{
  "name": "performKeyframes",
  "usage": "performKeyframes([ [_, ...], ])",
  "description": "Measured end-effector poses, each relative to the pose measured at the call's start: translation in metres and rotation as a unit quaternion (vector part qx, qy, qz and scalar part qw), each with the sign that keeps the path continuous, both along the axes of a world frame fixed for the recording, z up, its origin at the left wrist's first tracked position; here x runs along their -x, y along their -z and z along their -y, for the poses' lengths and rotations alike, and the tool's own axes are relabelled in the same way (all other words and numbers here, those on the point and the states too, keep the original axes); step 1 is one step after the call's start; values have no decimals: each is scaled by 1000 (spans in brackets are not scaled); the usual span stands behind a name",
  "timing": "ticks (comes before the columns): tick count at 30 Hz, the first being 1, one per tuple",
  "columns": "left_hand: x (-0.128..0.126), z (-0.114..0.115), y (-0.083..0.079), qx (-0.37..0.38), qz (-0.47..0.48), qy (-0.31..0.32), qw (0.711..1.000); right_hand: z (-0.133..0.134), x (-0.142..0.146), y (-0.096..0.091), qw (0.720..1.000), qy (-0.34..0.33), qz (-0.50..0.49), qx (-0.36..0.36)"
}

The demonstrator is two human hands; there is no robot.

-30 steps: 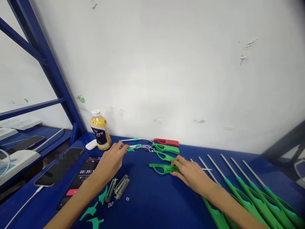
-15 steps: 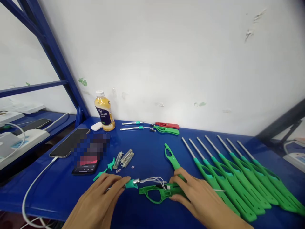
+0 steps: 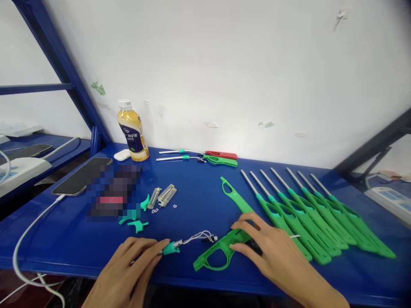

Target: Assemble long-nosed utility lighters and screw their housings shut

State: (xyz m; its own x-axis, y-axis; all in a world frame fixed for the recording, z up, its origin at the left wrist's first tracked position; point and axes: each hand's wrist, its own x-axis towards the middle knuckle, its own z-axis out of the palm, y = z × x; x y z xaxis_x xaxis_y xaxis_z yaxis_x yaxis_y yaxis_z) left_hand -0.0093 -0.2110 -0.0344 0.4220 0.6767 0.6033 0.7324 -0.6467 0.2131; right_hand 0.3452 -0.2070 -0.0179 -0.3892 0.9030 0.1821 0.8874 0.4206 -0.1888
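Note:
My left hand (image 3: 131, 267) is closed on a lighter nozzle, a metal tube with a teal collar (image 3: 171, 248). White wires (image 3: 195, 235) trail rightward from it to a small black-and-white part (image 3: 210, 239). In my right hand (image 3: 266, 246), thumb and fingers pinch a green lighter handle shell (image 3: 221, 252), its hollow inside facing up. The wires end just above this shell, apart from its trigger loop. Another green shell half (image 3: 237, 197) lies behind my right fingers. Teal triggers (image 3: 138, 225) rest beyond my left hand.
Several assembled green lighters (image 3: 303, 214) lie in a row at right. Clear fuel tanks (image 3: 167, 196) sit mid-table. Two opened lighters (image 3: 220, 160) lie near the wall, beside a drink bottle (image 3: 133, 134). Two phones (image 3: 81, 175) and a white cable (image 3: 24, 239) occupy the left.
The nozzle's wires and black part have come away from the handle shell as my left hand drew slightly left. The shell has tilted, its loop end now lower. The camera view has shifted.

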Motion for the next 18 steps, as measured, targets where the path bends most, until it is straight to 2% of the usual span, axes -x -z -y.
performKeyframes([
  [4,-2,1,-2,22,3,6,1000,3,8,8,999,8,-5,-31],
  [12,-1,2,12,44,-29,-16,998,14,14,21,992,-2,-39,-118],
  [18,-3,0,13,73,6,1,997,15,14,20,991,-20,-51,-122],
])
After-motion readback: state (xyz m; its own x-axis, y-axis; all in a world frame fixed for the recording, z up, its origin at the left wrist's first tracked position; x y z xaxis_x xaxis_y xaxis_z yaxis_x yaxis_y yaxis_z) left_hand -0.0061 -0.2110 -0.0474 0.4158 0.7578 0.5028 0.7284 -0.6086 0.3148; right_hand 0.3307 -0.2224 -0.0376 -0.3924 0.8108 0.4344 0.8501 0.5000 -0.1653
